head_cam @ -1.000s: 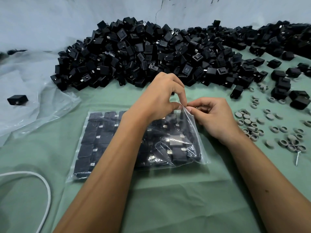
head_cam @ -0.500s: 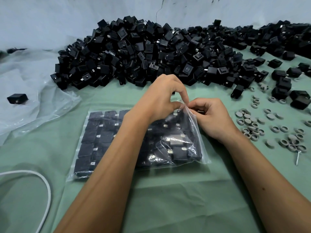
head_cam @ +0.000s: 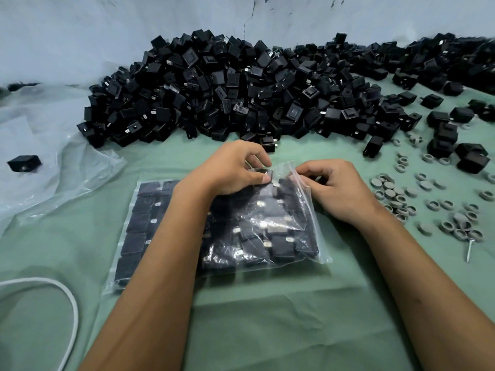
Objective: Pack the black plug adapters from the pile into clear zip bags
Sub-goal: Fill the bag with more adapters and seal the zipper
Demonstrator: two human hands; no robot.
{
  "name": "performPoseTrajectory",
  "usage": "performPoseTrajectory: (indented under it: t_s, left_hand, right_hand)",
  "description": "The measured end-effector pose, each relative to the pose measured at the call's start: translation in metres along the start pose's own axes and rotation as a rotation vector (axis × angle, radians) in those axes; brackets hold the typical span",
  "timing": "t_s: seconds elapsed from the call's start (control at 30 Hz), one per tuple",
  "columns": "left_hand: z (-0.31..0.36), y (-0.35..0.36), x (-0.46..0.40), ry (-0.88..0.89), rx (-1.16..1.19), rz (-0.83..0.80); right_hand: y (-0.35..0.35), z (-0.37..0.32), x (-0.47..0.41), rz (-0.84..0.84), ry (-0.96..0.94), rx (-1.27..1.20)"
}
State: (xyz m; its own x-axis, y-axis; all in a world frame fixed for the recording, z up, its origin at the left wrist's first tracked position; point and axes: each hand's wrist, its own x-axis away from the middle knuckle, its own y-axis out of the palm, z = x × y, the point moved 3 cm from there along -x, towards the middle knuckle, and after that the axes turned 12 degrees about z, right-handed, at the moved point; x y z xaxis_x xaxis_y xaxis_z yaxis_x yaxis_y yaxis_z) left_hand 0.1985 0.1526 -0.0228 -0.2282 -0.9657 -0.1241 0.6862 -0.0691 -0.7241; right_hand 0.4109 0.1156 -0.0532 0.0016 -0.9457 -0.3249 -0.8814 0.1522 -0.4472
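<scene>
In the head view, my left hand [head_cam: 233, 167] pinches one black adapter [head_cam: 263, 174] between thumb and curled fingers, right at the open mouth of the zip bag [head_cam: 267, 231]. My right hand [head_cam: 337, 188] pinches the far right edge of the bag mouth and lifts it. The bag lies flat on the green surface [head_cam: 267, 330], directly under both hands, its mouth on the far side. The left hand is the nearer one to the opening. The pile [head_cam: 241, 89] lies farther away, behind the hands. A second bag [head_cam: 139, 223], already filled, lies to the left, touching the first.
</scene>
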Motion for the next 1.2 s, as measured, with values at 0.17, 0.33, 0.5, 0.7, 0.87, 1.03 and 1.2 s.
performPoseTrajectory:
  t_s: [0.17, 0.33, 0.5, 0.7, 0.87, 1.03, 1.2]
  left_hand:
    - [0.0, 0.001, -0.001, 0.015, -0.018, 0.001]
    - [-0.001, 0.002, -0.002, 0.033, -0.027, 0.005]
    - [-0.002, -0.001, -0.002, 0.038, -0.029, 0.025]
    - [-0.012, -0.013, -0.001, 0.03, -0.06, 0.048]
    - [-0.025, -0.032, 0.002, -0.075, -0.001, 0.108]
    - [-0.05, -0.057, 0.007, -0.164, -0.109, 0.238]
    - [-0.06, -0.064, 0.011, -0.217, -0.077, 0.262]
  right_hand:
    - [-0.006, 0.003, 0.0, -0.104, 0.0, -0.008]
    - [-0.006, 0.003, -0.001, -0.039, 0.014, 0.0]
    - [-0.012, 0.005, -0.004, 0.189, 0.075, -0.019]
    - [-0.006, -0.035, -0.029, 0.289, -0.132, 0.22]
    - [0.054, -0.085, -0.066, -0.053, -0.295, 0.444]
    - [0.12, -0.1, -0.093, -0.286, -0.43, 0.846]
    - [0.158, -0.093, -0.108, -0.364, -0.361, 1.049]
